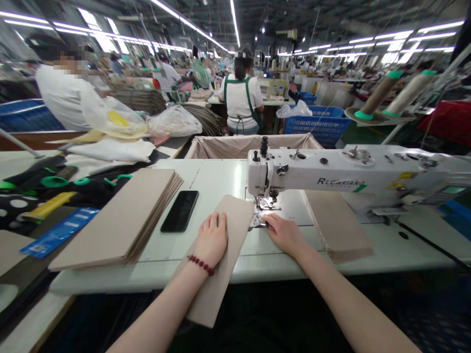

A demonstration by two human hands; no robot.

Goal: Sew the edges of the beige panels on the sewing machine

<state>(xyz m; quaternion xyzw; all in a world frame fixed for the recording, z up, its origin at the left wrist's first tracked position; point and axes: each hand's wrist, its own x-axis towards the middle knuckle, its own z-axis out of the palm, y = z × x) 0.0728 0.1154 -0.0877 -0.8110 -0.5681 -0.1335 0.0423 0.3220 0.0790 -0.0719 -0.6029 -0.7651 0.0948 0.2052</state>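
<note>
A long beige fabric piece (235,220) lies on the sewing table, its far end under the presser foot (265,206) of a white sewing machine (353,174). My left hand (211,240) rests flat on the piece, fingers stretched out; a red bead bracelet circles that wrist. My right hand (283,233) lies at the piece's right edge just in front of the needle, fingers extended and close together on the table.
A stack of beige pieces (117,223) sits at left, with a black phone (180,211) beside it. Another beige stack (336,223) lies under the machine arm. Thread cones (382,93) stand at right. A fabric-lined bin (250,144) is behind the table. Other workers are beyond it.
</note>
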